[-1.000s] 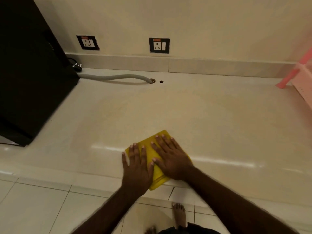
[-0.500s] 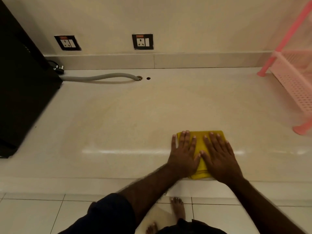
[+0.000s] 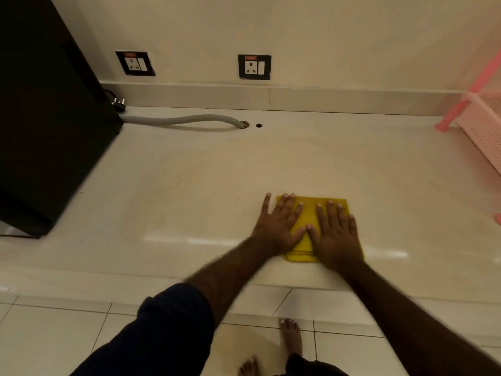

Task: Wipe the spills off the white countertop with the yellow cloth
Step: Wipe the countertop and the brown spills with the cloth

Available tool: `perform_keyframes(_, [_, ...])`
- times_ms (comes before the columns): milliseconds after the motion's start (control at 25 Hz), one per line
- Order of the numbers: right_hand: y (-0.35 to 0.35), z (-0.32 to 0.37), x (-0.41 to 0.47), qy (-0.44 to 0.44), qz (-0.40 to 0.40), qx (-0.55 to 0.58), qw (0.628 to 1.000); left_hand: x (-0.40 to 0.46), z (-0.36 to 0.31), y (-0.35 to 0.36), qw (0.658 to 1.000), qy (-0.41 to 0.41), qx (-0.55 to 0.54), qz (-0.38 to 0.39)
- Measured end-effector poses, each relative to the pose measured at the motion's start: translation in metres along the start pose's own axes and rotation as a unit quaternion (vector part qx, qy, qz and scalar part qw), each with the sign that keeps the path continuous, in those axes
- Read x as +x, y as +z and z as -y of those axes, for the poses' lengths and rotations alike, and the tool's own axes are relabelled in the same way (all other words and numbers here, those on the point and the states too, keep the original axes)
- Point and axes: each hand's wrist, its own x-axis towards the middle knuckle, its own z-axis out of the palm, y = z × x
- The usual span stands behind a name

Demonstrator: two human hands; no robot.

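Pressing flat with both palms, fingers spread: left hand [image 3: 276,223] and right hand [image 3: 336,234] sit side by side on the folded yellow cloth [image 3: 309,213], near the white countertop [image 3: 189,185]'s front edge. Most unwiped surface lies left and beyond, so I'd guess that's next.

Both hands, left hand [image 3: 278,226] beside right hand [image 3: 336,234], lie flat on the cloth [image 3: 307,213] near the worktop [image 3: 189,185] front edge; hose [image 3: 184,120] behind, perhaps entering a hole.
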Motion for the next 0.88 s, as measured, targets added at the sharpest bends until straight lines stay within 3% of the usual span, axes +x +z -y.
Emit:
perform_keyframes(240, [0.024, 0.108, 0.035, -0.101, 0.046, 0.011, 0.994, -0.065, 0.09, -0.029, 0.993, -0.098, 0.072, 0.012])
perform_keyframes(440, [0.037, 0.158, 0.015, -0.227, 0.031, 0.03, 0.973, -0.144, 0.102, -0.042, 0.976, -0.188, 0.108, -0.004])
perform_keyframes(680, [0.033, 0.106, 0.0, -0.307, 0.018, 0.02, 0.951, -0.152, 0.036, -0.028, 0.963, -0.253, 0.094, 0.006])
perform_keyframes(880, [0.011, 0.012, -0.017, -0.237, 0.011, -0.007, 0.971, -0.102, -0.038, -0.011, 0.981, -0.191, 0.039, 0.021])
